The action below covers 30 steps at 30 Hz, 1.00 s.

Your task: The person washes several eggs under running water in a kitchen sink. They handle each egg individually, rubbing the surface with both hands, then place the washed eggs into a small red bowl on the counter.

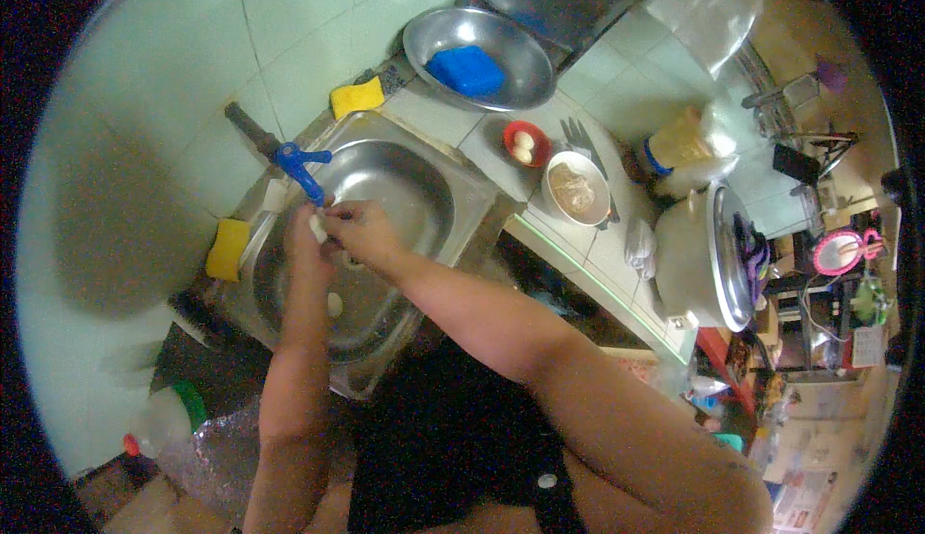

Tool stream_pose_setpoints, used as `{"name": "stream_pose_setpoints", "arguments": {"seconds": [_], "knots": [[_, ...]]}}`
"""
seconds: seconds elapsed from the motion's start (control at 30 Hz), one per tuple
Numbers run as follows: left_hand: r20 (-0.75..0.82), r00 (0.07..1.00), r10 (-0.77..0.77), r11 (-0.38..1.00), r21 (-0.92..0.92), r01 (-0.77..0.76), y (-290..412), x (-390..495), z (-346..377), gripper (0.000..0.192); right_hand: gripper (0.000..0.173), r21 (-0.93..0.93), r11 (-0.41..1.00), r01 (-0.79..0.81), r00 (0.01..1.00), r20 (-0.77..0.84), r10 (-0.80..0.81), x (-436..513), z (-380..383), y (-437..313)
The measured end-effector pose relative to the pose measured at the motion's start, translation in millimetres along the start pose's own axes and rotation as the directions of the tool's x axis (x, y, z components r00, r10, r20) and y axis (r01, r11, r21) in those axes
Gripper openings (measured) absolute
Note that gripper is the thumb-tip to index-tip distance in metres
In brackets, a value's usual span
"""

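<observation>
Both hands are together over a stainless steel sink (pixel 394 172), just below a blue plastic faucet (pixel 300 165). My left hand (pixel 307 234) holds a small whitish piece (pixel 318 228), which looks like a peeled garlic clove or similar. The fingers of my right hand (pixel 361 230) are at the same piece; whether they grip it is too blurred to tell. Another pale oval piece (pixel 334 305) lies in the basin, beside my left wrist. On the tiled counter, a small red bowl (pixel 545 149) holds pale oval pieces, next to a white bowl (pixel 605 210) with brownish contents.
Yellow sponges (pixel 357 97) sit at the sink's rim. A steel basin (pixel 531 64) with a blue item (pixel 466 71) stands on the counter. Knives or similar blades (pixel 578 136) lie behind the white bowl. A large lidded pot (pixel 683 266) stands at the right.
</observation>
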<state>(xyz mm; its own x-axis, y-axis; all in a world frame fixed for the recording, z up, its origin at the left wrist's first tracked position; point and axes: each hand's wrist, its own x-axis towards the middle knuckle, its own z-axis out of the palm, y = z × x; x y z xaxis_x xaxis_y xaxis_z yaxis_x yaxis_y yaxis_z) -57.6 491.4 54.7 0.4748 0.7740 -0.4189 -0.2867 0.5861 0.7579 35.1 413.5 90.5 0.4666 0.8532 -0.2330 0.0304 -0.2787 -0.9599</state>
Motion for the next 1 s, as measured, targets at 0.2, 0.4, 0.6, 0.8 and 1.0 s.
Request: {"name": "stream_pose_setpoints", "arguments": {"seconds": [0.2,0.4,0.6,0.8,1.0], "knots": [[0.03,1.0,-0.009,1.0,-0.019,0.009,1.0,5.5,-4.2,0.043,0.024,0.075,0.997,-0.008,1.0,-0.001,0.008,1.9,4.3,2.8],[0.016,0.999,-0.033,0.997,-0.069,0.034,-1.0,7.4,-6.6,0.042,0.024,0.042,0.999,0.035,0.999,-0.014,-0.034,4.5,2.1,6.2],[0.098,0.993,-0.065,0.993,-0.092,0.075,-6.9,14.2,-13.8,0.039,0.023,0.116,0.993,0.025,0.999,-0.027,-0.022,3.6,3.9,7.0],[0.234,0.964,-0.124,0.975,-0.153,0.162,-12.7,16.1,-22.0,0.032,0.026,0.116,0.993,-0.031,0.999,0.021,0.029,6.1,-14.6,6.0],[0.311,0.933,0.18,0.925,0.27,-0.268,-31.7,17.3,-38.0,0.029,0.025,0.086,0.994,-0.062,0.998,0.005,0.061,16.4,-32.8,19.4]]}}
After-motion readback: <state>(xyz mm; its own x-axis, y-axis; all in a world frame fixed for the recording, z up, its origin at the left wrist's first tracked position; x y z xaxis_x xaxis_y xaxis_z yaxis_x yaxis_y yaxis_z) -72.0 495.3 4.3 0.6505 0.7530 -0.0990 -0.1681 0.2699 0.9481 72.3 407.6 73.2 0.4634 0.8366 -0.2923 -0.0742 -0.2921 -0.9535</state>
